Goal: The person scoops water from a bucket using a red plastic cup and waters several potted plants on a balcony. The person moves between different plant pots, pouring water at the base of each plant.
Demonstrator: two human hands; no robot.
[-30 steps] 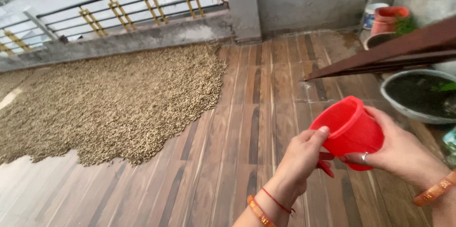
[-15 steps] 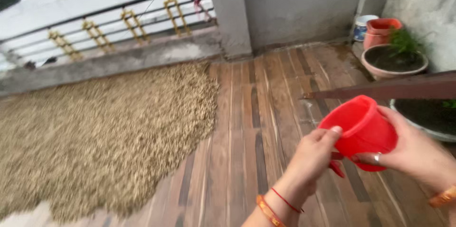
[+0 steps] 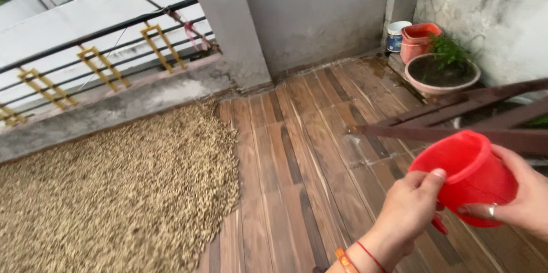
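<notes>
While both hands grip the tilted red mug, its inside stays unseen.

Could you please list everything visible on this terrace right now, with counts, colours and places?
Mug: one, red plastic, tilted, held in both hands at right.
Grain: one spread layer, tan, floor at left.
Floor: brown wood-look planks.
Railing: black and yellow, upper left.
Planter: one, pinkish, green plant, far right corner.
Pot: one, orange, behind the planter.
Bucket: one, white and blue, corner.
Left hand: on the mug's rim.
Right hand: around the mug's body.
</notes>
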